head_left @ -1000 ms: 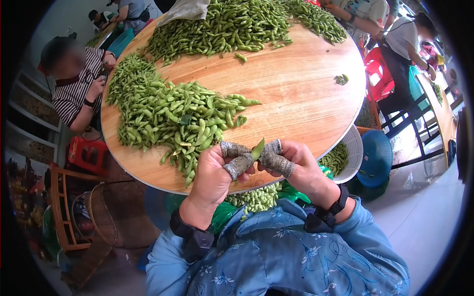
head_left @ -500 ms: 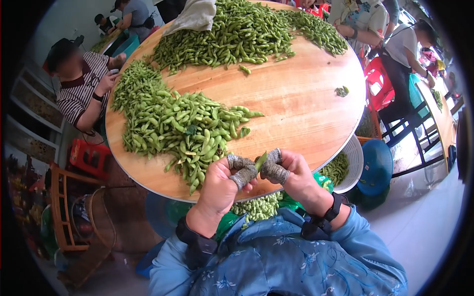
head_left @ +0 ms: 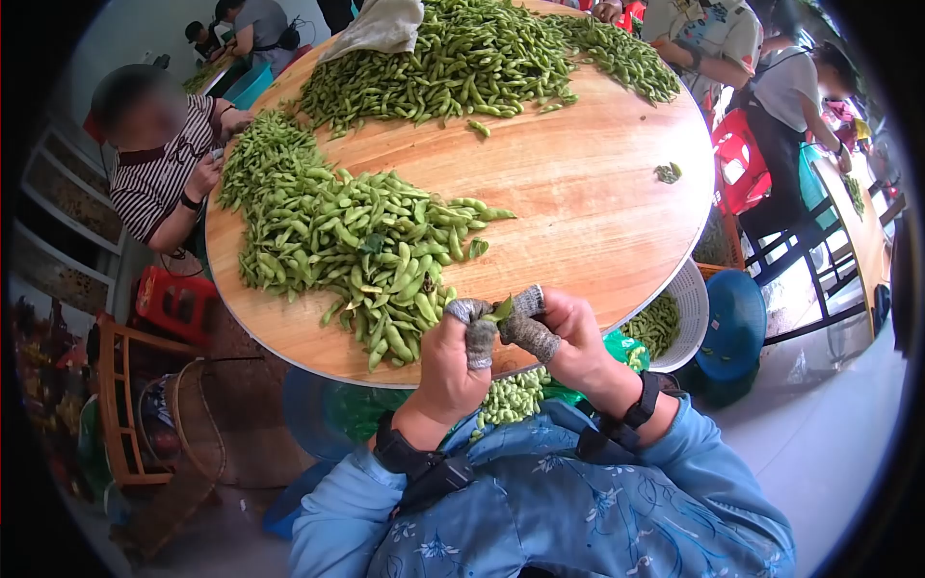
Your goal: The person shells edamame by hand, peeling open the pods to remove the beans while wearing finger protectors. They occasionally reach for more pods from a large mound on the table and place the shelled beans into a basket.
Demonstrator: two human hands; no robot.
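Observation:
My left hand [head_left: 457,349] and my right hand [head_left: 557,332] meet over the near edge of the round wooden table [head_left: 578,193]. Grey wraps cover the thumb and forefinger of each. Between the fingertips both hands pinch one green pod [head_left: 501,309]. A heap of green pods [head_left: 385,250] lies to the left and beyond my hands. Below them, light green shelled beans [head_left: 514,397] rest in a container at my lap, beside green plastic.
A large pod pile [head_left: 453,72] with a cloth [head_left: 378,31] lies at the far side. A white basket [head_left: 691,308] and blue basin [head_left: 734,323] stand right. A person in stripes [head_left: 159,183] sits left; others work behind.
My left hand has turned more upright around the pod, its fingers drawn in. The person at the left has leaned, both hands now at the pods by the table edge.

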